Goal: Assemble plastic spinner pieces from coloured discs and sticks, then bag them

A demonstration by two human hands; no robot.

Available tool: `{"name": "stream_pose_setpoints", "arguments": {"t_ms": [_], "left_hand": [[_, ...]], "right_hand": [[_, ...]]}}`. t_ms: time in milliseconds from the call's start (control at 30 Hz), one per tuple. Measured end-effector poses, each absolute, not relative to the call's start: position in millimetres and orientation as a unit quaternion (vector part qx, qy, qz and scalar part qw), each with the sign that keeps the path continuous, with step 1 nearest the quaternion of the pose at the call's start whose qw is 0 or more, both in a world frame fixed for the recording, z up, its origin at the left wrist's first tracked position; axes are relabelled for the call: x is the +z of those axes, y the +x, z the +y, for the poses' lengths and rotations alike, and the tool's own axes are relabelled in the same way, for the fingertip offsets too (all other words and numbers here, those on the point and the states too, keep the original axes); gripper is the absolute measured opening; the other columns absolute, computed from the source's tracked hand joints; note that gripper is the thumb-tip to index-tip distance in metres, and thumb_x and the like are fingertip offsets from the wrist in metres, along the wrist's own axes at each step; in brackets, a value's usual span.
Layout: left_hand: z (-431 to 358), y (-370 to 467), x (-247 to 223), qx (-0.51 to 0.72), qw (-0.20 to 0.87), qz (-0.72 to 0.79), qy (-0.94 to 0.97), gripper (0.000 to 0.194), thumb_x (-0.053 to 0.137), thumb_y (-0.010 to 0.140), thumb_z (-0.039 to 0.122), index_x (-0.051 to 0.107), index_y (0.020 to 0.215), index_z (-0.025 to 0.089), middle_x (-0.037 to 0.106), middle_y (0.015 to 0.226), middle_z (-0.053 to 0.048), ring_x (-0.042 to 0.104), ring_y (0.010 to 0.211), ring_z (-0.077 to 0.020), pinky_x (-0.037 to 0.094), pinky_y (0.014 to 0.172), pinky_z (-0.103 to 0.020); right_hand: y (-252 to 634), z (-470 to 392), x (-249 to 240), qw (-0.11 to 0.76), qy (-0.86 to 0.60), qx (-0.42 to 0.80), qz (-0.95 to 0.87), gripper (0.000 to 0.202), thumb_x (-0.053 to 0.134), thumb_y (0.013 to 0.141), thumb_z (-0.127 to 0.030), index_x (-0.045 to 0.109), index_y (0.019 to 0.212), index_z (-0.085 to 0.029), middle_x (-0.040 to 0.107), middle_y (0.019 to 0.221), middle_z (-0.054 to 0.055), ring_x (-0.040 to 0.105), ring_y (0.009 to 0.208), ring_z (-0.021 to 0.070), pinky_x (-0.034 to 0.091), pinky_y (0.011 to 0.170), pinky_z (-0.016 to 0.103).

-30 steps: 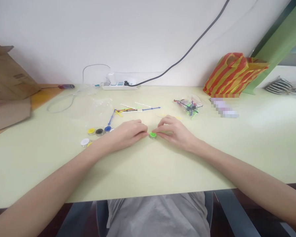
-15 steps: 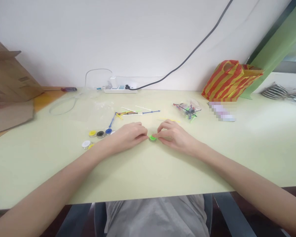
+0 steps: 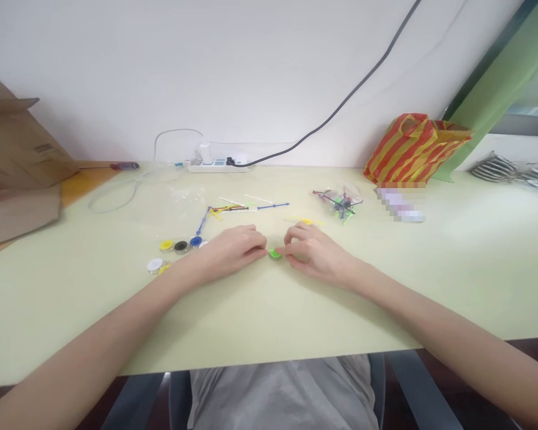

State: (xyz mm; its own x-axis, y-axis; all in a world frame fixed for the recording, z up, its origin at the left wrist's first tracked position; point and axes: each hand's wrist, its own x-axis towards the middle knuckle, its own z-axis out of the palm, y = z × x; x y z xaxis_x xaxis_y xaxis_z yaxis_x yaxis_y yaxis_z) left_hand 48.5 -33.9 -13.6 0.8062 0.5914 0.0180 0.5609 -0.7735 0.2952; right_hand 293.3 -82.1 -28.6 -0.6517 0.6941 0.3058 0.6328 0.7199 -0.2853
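A small round tub with a bright green top (image 3: 275, 255) sits on the table between my hands. My left hand (image 3: 246, 246) has its fingers curled and pressed together, with the fingertips at the tub's left side. From the right, my right hand (image 3: 311, 251) pinches at the tub's rim with thumb and index finger. Beyond my left forearm lie similar tubs: a yellow one (image 3: 166, 245), a black one (image 3: 180, 246), a blue one (image 3: 196, 241) and a white one (image 3: 155, 266). My arm partly covers another yellow tub (image 3: 164, 270).
Thin coloured plastic sticks (image 3: 228, 208) lie past my left hand, yellow pieces (image 3: 308, 221) beyond my right. Farther back are a bagged stick bundle (image 3: 341, 203), a power strip (image 3: 217, 168), a screwdriver (image 3: 124, 166), a striped bag (image 3: 415, 149) and a cardboard box (image 3: 22, 137).
The whole view has shifted slightly. Both hands stay at the green-topped tub, with only a small change in the fingers' position on it.
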Motion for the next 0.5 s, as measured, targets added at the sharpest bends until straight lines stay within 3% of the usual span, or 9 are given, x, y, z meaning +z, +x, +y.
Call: {"name": "stream_pose_setpoints", "arguments": {"t_ms": [300, 500], "left_hand": [[-37, 50, -9, 0.046, 0.116, 0.315, 0.941, 0.032, 0.041, 0.104, 0.034, 0.065, 0.087, 0.019, 0.060, 0.084, -0.005, 0.059, 0.086, -0.0220, 0.040, 0.074, -0.032], [-38, 49, -6, 0.064, 0.105, 0.363, 0.924, 0.038, 0.041, 0.105, 0.043, 0.062, 0.130, 0.024, 0.063, 0.094, -0.006, 0.062, 0.094, -0.0247, 0.043, 0.079, -0.033]], "right_hand": [[283, -68, -42, 0.308, -0.383, 0.141, -0.859, 0.011, 0.068, 0.095, -0.018, 0.077, 0.089, -0.019, 0.074, 0.085, 0.006, 0.060, 0.084, 0.0190, 0.046, 0.082, 0.033], [301, -63, -32, 0.315, -0.398, 0.154, -0.848, 0.011, 0.071, 0.092, -0.015, 0.079, 0.087, -0.020, 0.076, 0.085, 0.006, 0.058, 0.085, 0.0200, 0.047, 0.080, 0.034]]}}
